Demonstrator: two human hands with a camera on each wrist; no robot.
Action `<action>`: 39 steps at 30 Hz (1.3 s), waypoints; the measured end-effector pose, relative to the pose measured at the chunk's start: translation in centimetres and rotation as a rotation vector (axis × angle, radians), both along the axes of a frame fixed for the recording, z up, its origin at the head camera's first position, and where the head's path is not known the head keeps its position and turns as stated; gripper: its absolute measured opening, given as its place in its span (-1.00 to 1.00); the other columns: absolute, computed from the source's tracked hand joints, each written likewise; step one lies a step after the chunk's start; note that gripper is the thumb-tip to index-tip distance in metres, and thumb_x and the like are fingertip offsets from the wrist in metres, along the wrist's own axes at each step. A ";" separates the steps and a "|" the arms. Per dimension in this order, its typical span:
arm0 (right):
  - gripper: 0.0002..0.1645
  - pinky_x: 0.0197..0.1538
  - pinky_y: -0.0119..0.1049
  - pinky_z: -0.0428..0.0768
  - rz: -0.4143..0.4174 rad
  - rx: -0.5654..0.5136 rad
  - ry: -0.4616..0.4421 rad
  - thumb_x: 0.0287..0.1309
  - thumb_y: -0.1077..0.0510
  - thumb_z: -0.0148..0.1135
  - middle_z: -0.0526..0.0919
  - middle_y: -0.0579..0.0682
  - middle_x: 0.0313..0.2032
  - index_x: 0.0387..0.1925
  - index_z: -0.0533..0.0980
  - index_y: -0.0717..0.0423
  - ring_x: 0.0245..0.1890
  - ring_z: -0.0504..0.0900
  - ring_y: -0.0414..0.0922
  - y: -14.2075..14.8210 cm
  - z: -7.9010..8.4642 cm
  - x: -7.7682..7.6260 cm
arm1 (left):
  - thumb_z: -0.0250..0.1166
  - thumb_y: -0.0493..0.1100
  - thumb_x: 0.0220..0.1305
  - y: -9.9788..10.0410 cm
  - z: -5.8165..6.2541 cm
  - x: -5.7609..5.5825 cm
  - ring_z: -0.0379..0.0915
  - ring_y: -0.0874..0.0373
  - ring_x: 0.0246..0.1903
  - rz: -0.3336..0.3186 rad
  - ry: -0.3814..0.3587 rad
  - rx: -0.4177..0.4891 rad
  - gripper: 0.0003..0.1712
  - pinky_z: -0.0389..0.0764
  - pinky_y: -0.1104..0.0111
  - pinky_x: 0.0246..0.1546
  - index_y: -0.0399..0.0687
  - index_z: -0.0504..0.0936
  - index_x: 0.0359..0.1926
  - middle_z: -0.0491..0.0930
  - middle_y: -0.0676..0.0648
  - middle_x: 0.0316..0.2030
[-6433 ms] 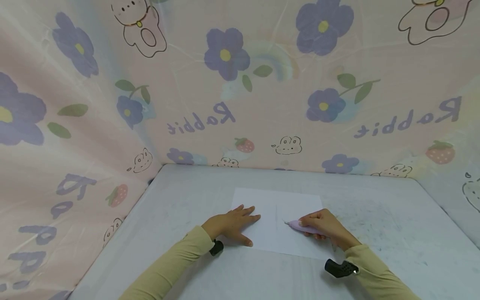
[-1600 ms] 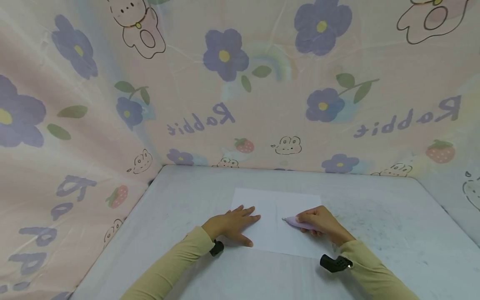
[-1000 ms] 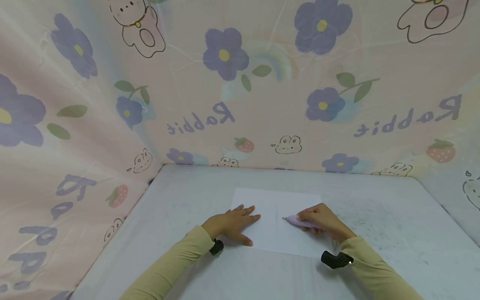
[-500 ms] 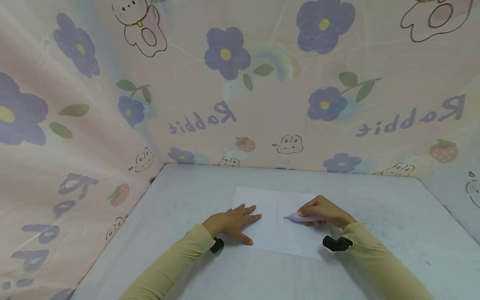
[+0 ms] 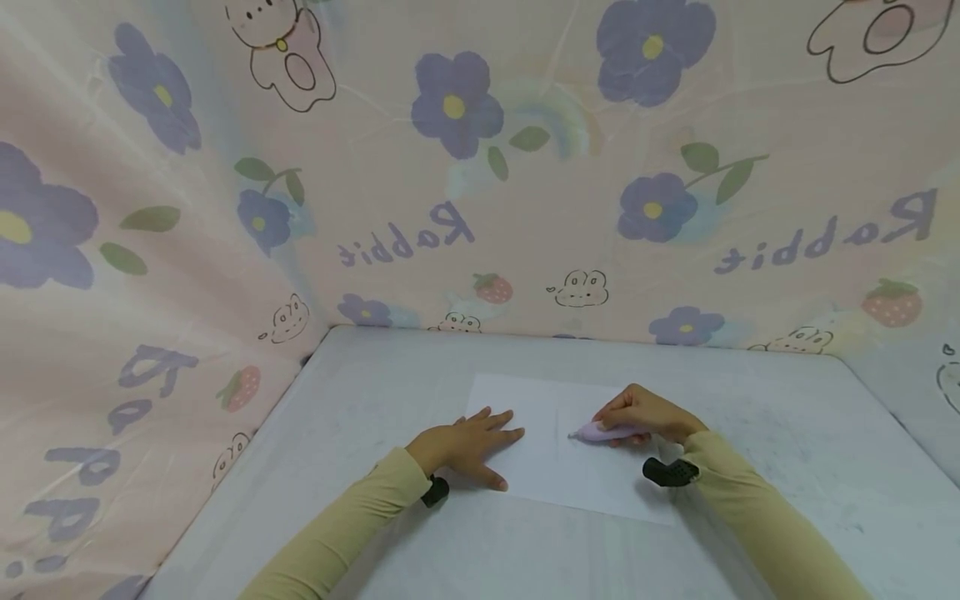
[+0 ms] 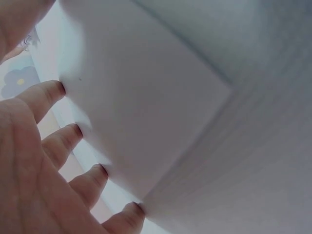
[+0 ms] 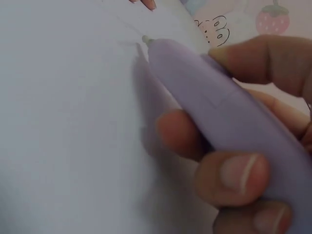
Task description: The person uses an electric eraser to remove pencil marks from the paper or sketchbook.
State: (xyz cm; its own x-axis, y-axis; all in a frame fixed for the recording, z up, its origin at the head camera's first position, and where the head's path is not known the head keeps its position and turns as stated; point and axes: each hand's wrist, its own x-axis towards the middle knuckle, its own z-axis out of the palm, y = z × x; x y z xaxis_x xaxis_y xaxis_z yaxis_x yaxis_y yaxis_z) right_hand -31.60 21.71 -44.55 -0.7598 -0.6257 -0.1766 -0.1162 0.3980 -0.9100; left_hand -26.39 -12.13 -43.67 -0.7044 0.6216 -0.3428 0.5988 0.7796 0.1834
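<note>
A white sheet of paper [image 5: 536,479] lies on the table, with a faint thin line [image 5: 557,425] near its middle. My left hand [image 5: 468,450] rests on the left part of the sheet, fingers spread; in the left wrist view its fingertips [image 6: 73,131] touch the paper. In my right hand [image 5: 645,412] I grip a thick lilac pen-shaped tool [image 5: 600,432], its narrow tip pointing left just right of the line. The right wrist view shows the tool's small pale tip [image 7: 147,40] close to the paper; whether it touches I cannot tell. The palm hides its rear end.
The pale table [image 5: 390,375] has dark smudges on its right side. Patterned cloth [image 5: 525,192] with flowers and rabbits hangs behind and at the left. A black wrist camera [image 5: 670,472] sits under the right wrist, another [image 5: 435,492] under the left.
My right hand and wrist have shifted away from me, and the lilac tool now lies more level, its tip staying beside the line. The left hand holds its place on the paper.
</note>
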 end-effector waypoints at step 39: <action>-0.75 -0.70 -0.50 0.23 0.056 0.013 -0.036 0.18 0.24 0.19 0.70 0.17 -0.40 -0.43 0.71 0.32 -0.79 0.30 -0.32 -0.3 -0.3 -0.8 | 0.31 0.34 0.13 0.1 0.4 0.5 -0.26 -0.07 0.46 0.007 -0.004 0.019 0.01 0.08 -0.08 0.31 0.27 0.08 0.51 -0.15 0.03 0.52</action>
